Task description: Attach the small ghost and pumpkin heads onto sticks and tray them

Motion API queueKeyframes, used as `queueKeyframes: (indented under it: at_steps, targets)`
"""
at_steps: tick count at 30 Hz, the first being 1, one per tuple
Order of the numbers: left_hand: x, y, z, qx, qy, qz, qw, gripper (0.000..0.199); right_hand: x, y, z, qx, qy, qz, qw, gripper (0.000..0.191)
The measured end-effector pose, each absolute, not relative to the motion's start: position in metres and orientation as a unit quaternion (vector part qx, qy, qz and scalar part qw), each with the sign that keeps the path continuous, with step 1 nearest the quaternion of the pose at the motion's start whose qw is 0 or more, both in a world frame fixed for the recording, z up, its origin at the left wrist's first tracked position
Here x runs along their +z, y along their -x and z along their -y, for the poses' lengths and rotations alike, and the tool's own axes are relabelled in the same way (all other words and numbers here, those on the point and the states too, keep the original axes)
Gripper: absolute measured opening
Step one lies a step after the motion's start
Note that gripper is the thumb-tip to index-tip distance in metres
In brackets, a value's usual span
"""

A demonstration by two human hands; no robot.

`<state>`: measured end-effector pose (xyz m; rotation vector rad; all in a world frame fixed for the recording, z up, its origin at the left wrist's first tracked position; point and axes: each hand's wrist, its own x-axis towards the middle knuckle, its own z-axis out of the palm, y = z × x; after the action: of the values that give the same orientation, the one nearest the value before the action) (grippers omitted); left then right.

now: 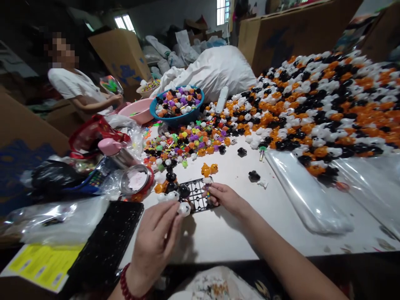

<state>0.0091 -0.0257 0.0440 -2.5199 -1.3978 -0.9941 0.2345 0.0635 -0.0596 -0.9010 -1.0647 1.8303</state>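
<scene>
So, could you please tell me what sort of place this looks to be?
Probably a workshop or packing room for small plastic novelties, judging by the heap of orange, black and white figures, the filled blue basin and the large cardboard boxes behind.

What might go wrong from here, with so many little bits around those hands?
The left hand pinches a small, rounded white plastic figure, which might slip from that grip.

The right hand is at a black plastic grid; a careless push could knock the glossy orange plastic figures just beyond it.

The round blue plastic basin is heaped with pieces, so a bump might spill some.
</scene>
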Motion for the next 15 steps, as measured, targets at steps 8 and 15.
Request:
queueKeyframes:
  at_steps: [8, 15]
  targets:
    - [0.004, 0.037, 0.035, -0.411, 0.611, 0.675, -0.045, 0.029, -0.060, -0.225, -0.064, 0.676, 0.431, 0.465, 0.374, 0.038]
    - [0.014, 0.020, 0.051, -0.324, 0.779, 0.534, 0.052, 0.054, -0.072, -0.213, -0.054, 0.549, 0.534, 0.546, 0.338, 0.020]
